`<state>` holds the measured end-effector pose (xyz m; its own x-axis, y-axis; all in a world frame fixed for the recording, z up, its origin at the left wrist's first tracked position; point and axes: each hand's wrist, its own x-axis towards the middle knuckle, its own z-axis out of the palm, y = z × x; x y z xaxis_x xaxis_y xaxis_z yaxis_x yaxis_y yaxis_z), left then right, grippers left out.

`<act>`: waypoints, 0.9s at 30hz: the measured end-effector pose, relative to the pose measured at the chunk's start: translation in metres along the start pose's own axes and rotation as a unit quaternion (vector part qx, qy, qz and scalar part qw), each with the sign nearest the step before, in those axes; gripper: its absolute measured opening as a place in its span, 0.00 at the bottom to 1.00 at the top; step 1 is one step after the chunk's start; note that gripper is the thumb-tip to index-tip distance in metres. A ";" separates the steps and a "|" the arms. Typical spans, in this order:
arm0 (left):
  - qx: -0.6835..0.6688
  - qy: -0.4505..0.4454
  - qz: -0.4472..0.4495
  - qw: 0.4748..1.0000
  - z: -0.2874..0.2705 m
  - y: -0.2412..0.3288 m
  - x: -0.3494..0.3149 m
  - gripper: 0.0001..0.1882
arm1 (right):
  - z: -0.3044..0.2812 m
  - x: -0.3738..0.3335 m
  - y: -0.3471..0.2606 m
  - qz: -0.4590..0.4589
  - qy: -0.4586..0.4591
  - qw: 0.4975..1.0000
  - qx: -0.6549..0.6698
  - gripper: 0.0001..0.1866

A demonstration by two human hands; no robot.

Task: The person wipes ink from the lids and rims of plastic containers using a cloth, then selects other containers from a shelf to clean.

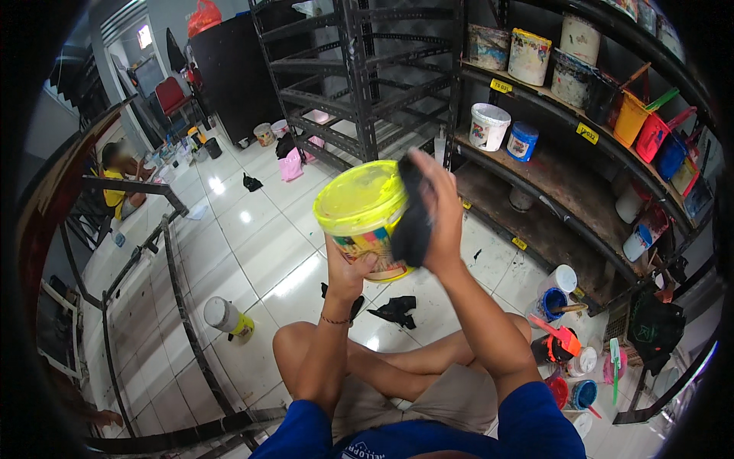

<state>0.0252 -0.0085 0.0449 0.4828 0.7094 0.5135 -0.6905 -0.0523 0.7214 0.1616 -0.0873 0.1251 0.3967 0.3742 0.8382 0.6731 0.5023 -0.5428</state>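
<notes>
A paint tub (pixel 359 200) with a yellow, paint-smeared lid is held up in front of me, tilted, above my crossed legs. My left hand (pixel 348 269) grips it from below, thumb against the printed side. On the tub's right side, my right hand (pixel 443 210) presses a black cloth (pixel 414 214) to the wall and lid edge; this hand is slightly blurred. Another black cloth (pixel 396 310) lies crumpled on the tiles beyond my legs. To the left, a smaller white container (pixel 227 317) with a yellow part lies on its side on the floor.
A shelf rack (pixel 535 172) with paint buckets stands at the right. Several open paint pots, including a blue one (pixel 585 393), crowd the floor by my right knee. A black metal frame (pixel 187 306) runs along my left. Another person (pixel 122 180) sits at the far left.
</notes>
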 end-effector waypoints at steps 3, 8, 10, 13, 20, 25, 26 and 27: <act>-0.001 -0.090 -0.015 0.996 -0.002 0.002 -0.001 0.50 | -0.007 -0.015 0.051 0.220 -0.012 0.967 0.126 0.18; -0.200 -0.137 -0.145 0.959 -0.029 -0.005 0.005 0.48 | 0.008 -0.014 0.054 0.241 0.045 0.883 0.401 0.14; -0.252 -0.162 -0.143 0.943 -0.026 -0.012 0.006 0.47 | 0.006 -0.014 0.063 0.207 0.077 0.884 0.413 0.14; -0.176 -0.102 -0.122 0.971 -0.026 -0.015 0.005 0.45 | -0.007 0.001 0.015 -0.122 0.051 0.981 -0.145 0.17; -0.124 -0.095 -0.109 0.982 -0.003 -0.008 0.012 0.45 | -0.007 0.011 -0.008 -0.078 -0.044 0.993 -0.072 0.17; 0.020 -0.066 -0.100 0.993 -0.025 -0.020 0.001 0.59 | -0.010 0.031 0.016 0.365 -0.082 0.916 0.144 0.19; 0.048 -0.079 -0.085 0.992 -0.024 -0.016 0.000 0.62 | -0.011 0.033 0.015 0.397 -0.074 0.902 0.151 0.19; 0.034 -0.058 -0.107 0.992 -0.014 -0.008 0.001 0.67 | -0.012 0.035 0.013 0.429 -0.066 0.887 0.158 0.20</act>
<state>0.0232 0.0022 0.0332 0.6756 0.6242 0.3923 -0.5294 0.0405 0.8474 0.1922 -0.0772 0.1477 0.5872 0.8022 0.1082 -0.0572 0.1745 -0.9830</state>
